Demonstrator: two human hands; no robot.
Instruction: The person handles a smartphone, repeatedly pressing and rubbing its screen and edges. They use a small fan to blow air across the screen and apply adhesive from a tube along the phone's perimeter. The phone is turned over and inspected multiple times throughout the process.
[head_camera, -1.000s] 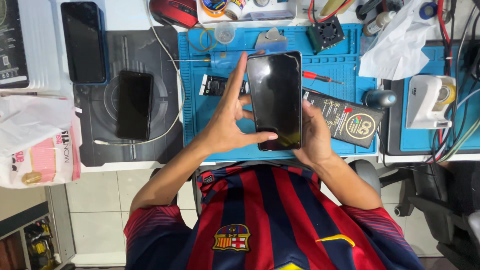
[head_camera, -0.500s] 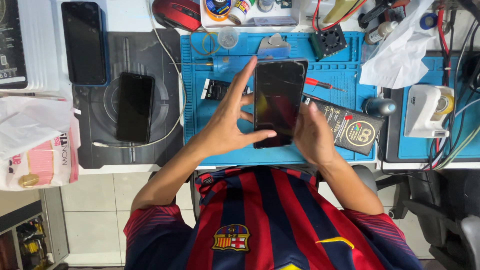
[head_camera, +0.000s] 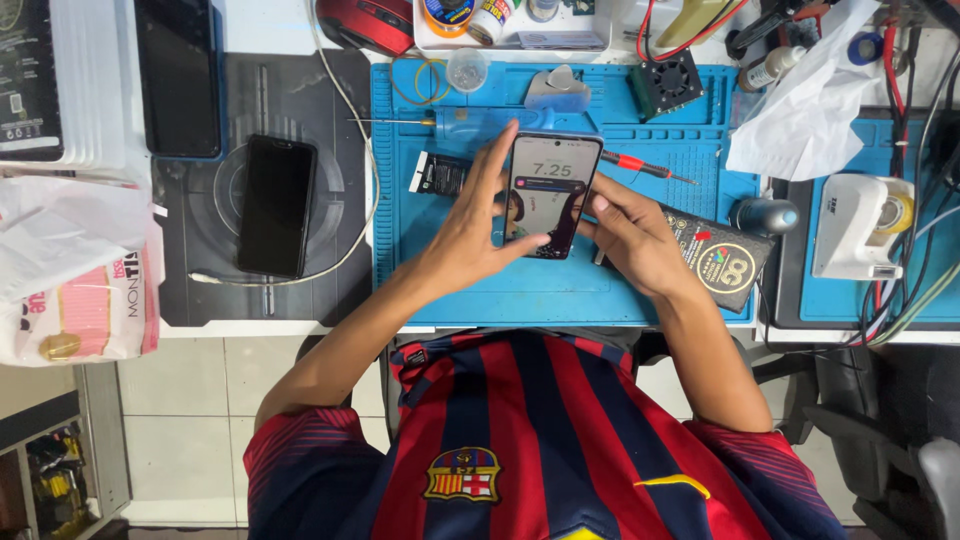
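Observation:
A smartphone (head_camera: 548, 190) with its screen lit is held over the blue work mat (head_camera: 520, 285). My left hand (head_camera: 468, 235) grips its left edge, fingers stretched up along the side and thumb on the lower screen. My right hand (head_camera: 630, 235) holds the right edge from behind, fingers curled around it. Both forearms reach in from the bottom over a red and blue striped shirt.
A dark phone (head_camera: 275, 205) lies on a grey pad (head_camera: 330, 270) at left, another phone (head_camera: 178, 75) above it. A red-handled screwdriver (head_camera: 640, 165), a small fan (head_camera: 667, 82), a dark booklet (head_camera: 725, 265) and white crumpled paper (head_camera: 805, 110) lie around the mat. Cables crowd the right side.
The phone has moved down toward the mat, farther from the camera, and its screen, dark before, is now lit. Both hands stayed on its edges.

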